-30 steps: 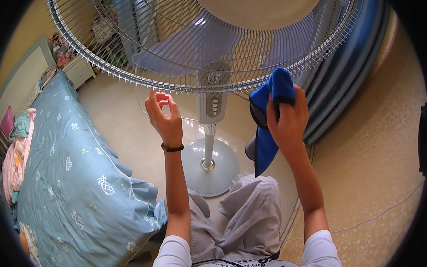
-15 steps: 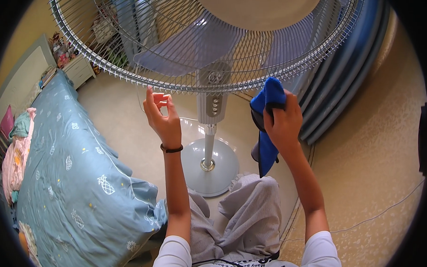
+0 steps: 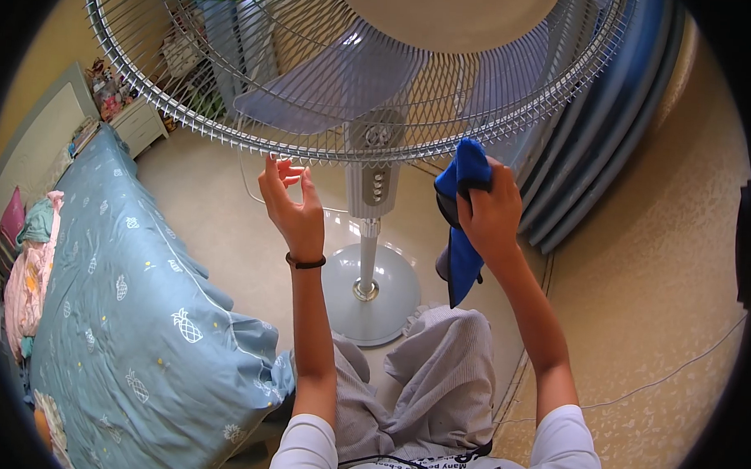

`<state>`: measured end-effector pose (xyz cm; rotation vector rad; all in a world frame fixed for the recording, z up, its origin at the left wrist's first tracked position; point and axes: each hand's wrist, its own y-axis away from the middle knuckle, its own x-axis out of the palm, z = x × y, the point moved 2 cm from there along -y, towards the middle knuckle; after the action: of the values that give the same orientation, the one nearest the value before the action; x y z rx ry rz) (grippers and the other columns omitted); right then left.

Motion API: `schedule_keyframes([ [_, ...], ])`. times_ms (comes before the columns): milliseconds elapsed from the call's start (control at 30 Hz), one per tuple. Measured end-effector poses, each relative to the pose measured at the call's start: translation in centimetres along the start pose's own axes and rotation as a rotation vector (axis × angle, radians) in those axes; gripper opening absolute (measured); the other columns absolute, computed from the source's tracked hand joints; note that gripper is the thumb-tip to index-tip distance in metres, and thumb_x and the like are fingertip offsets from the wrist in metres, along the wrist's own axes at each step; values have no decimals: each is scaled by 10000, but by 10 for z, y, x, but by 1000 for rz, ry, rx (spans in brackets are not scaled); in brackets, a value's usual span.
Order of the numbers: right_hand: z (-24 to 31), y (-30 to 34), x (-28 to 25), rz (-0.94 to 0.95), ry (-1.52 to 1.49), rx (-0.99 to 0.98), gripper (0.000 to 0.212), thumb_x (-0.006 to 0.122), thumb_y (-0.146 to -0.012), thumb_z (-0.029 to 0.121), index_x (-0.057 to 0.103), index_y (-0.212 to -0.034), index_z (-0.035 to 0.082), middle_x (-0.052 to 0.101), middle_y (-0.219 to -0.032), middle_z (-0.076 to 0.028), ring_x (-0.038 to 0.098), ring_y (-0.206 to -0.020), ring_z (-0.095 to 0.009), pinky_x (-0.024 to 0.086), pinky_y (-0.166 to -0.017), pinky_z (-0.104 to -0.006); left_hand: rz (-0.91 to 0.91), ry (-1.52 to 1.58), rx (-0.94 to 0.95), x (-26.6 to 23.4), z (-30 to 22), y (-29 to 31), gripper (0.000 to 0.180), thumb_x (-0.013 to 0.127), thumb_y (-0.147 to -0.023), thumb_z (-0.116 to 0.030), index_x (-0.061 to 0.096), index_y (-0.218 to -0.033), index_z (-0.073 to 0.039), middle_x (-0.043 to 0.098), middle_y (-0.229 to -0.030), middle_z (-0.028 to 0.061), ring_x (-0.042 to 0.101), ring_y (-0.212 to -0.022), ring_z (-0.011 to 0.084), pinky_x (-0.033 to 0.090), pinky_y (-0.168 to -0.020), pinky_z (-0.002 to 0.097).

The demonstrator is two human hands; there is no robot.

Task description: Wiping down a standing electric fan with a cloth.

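A standing fan fills the top of the view, its round wire guard (image 3: 230, 137) tilted above my hands and pale translucent blades (image 3: 340, 76) behind the wires. My left hand (image 3: 294, 211), a dark band at its wrist, is just beneath the guard's lower rim. Its fingers are bent, with the thumb apart from them and nothing visible between; the fingertips are at the rim, touching or nearly so. My right hand (image 3: 494, 210) grips a blue cloth with black edging (image 3: 467, 258). The cloth's top is bunched close to the rim and the rest hangs down.
The fan's grey post with buttons (image 3: 372, 185) rises from a round base (image 3: 373, 317) before my knees. A bed with a blue pineapple-print cover (image 3: 141, 309) stands at left. Blue-grey curved panels (image 3: 594, 135) are at right. A thin cable (image 3: 634, 398) crosses the right side.
My right hand has shifted slightly left with the blue cloth. My left hand has moved a little to the right, its thumb and fingers turning slightly. The fan stays almost the same.
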<state>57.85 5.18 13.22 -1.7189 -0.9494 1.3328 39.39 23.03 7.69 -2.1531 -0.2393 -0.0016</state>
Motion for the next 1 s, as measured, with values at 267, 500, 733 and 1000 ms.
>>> schedule_keyframes([
  [267,2,-22,-19,-66,-35,31,173,687,-608,79,555,-714,46,550,-1045,-157,541,-863,-324,454,-688,-398,15,-59,28,-2,-6,-1,590,607,-783,18,370,-1321,-32,534,-1073,118,554,-945,245,448,-781,364],
  [500,6,-37,-27,-125,15,57,217,695,-625,87,578,-802,42,545,-1008,-153,546,-852,-326,460,-670,-389,43,-64,-27,-3,-8,1,646,609,-793,1,318,-1370,-24,551,-1167,167,549,-1065,281,430,-874,389],
  [733,-12,7,8,-3,69,108,237,695,-627,72,589,-836,39,541,-1029,-145,556,-867,-323,479,-677,-401,94,-44,-78,-3,-12,3,679,608,-807,-12,273,-1397,-16,553,-1198,197,541,-1123,297,417,-920,401],
  [1000,-18,19,12,3,78,104,227,697,-625,74,591,-822,37,539,-1041,-147,564,-877,-320,491,-710,-403,100,-46,-69,-3,-14,5,675,592,-814,2,260,-1401,-14,556,-1188,206,548,-1110,315,415,-938,405],
])
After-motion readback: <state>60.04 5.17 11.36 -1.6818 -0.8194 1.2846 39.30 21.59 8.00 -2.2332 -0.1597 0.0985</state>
